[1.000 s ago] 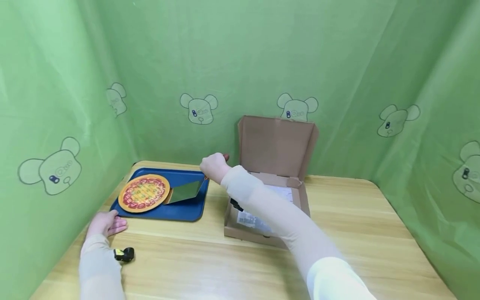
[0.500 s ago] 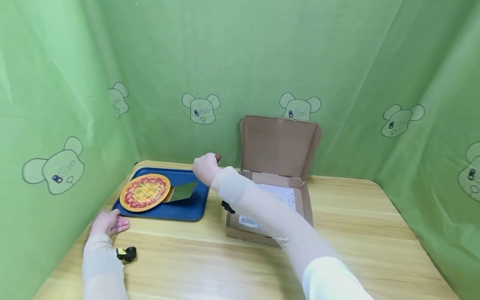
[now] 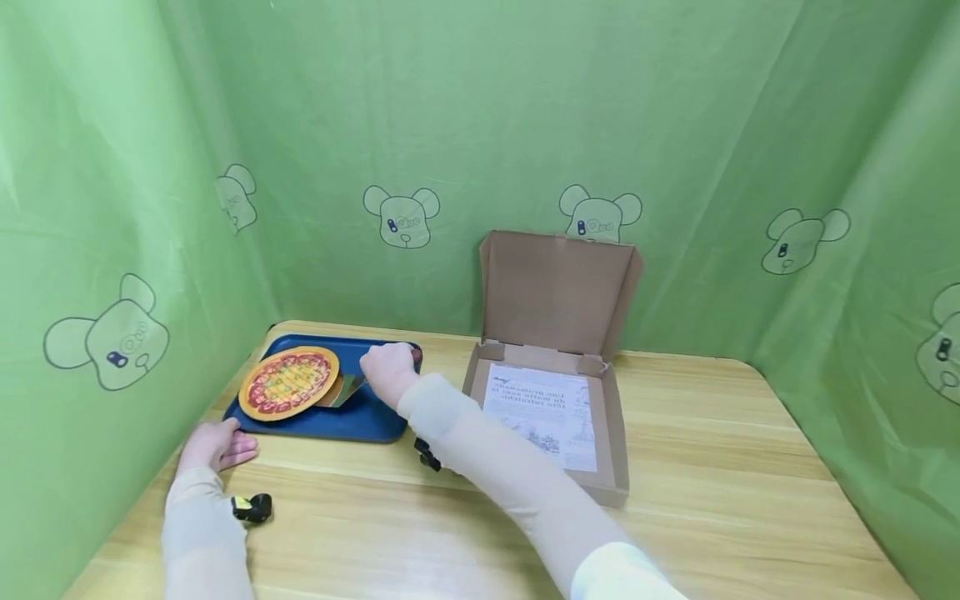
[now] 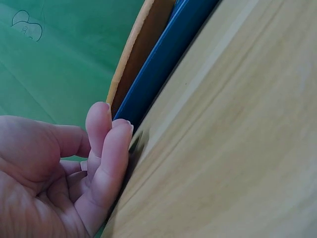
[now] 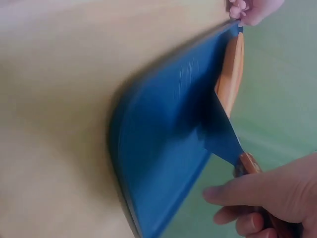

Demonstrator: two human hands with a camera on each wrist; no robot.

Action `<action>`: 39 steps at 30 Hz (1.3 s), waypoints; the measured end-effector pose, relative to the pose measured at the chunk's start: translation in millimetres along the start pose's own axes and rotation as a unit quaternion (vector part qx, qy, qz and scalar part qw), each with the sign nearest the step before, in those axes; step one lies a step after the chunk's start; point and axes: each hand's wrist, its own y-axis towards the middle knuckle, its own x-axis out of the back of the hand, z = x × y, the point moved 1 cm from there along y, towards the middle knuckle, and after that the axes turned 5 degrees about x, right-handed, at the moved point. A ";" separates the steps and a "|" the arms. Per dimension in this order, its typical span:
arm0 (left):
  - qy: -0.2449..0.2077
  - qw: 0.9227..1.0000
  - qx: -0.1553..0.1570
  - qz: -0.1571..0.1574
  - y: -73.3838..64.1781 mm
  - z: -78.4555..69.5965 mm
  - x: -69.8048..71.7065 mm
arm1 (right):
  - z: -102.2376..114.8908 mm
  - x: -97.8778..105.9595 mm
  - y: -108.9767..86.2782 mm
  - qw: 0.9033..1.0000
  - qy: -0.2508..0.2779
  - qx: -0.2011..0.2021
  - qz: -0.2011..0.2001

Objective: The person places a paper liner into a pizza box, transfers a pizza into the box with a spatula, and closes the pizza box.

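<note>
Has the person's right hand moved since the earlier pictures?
Yes: in the head view, the right hand has moved left and lower, away from the open cardboard box, toward the pizza.

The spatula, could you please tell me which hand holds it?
The right hand grips the spatula; the left hand is at a corner of the tray.
</note>
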 end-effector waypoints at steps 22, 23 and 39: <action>-0.005 1.000 0.004 0.001 3.0 1.2 2.0 | 33.9 -26.2 21.4 0.996 0.068 -0.049 0.004; -0.006 1.000 0.003 0.001 3.0 1.3 2.0 | 34.6 -27.7 21.9 0.996 0.071 -0.051 0.006; -0.002 1.000 -0.005 -0.002 -2.0 0.5 -1.2 | 18.9 -34.4 23.3 0.993 0.098 -0.057 -0.014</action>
